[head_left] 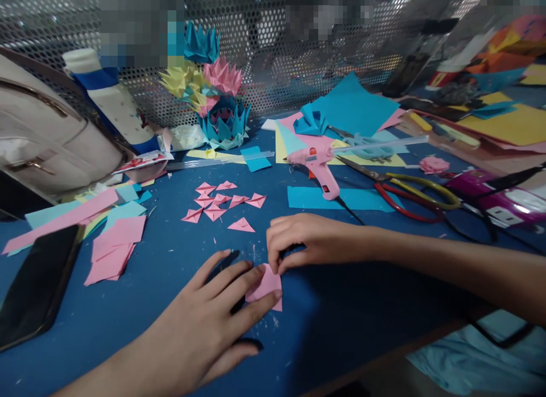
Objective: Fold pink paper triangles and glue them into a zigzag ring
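Note:
A small pink paper square [265, 286] lies on the blue tabletop between my two hands. My left hand [222, 311] is spread over it with the fingers apart, and two fingertips rest on the paper. At the paper's upper right corner, the thumb and index finger of my right hand [301, 242] pinch the edge. Just beyond my hands lie several folded pink paper triangles [214, 211]. To the left sits a loose stack of pink paper squares [117, 246].
A pink glue gun [318, 164] lies beyond my right hand, near red-and-yellow-handled scissors [409, 195]. At left are a black phone [40, 283], paper strips and a glue bottle [113, 101]. Folded paper flowers [224, 121] stand against the perforated metal panel [264, 61].

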{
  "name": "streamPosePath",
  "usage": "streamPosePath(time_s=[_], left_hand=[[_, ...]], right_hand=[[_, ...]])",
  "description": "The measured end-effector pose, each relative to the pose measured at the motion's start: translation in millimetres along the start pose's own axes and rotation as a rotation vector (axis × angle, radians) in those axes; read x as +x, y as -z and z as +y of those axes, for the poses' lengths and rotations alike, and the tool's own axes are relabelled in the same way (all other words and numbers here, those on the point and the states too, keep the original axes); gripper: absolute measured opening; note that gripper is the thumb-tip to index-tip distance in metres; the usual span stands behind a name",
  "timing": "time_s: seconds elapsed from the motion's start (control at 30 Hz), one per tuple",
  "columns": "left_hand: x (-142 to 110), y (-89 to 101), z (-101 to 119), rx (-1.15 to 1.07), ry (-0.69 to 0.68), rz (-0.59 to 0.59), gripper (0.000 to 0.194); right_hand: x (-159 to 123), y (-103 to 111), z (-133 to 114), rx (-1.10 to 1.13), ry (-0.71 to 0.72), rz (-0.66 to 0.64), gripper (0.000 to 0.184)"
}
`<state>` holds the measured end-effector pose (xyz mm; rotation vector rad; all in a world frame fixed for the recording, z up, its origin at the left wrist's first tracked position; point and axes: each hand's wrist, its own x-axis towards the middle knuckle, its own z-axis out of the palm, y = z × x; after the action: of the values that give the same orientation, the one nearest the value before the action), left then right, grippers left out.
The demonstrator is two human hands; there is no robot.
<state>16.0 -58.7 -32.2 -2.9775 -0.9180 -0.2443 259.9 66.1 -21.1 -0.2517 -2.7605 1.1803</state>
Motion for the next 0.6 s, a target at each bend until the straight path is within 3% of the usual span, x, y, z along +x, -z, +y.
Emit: streamPosePath(time_s=[0.2,0.6], left_hand=[[3.3,-2.0,4.9,-0.029,0.035,-0.021,0.052],[4.9,-2.5,8.5,-0.031,0.072,-0.025,0.055]], right_hand=[[2.7,0.8,1.2,-0.064,-0.038,-0.036,0.020],[-0.4,-9.2,-2.7,-0.140,-0.042,0.019,0.017]])
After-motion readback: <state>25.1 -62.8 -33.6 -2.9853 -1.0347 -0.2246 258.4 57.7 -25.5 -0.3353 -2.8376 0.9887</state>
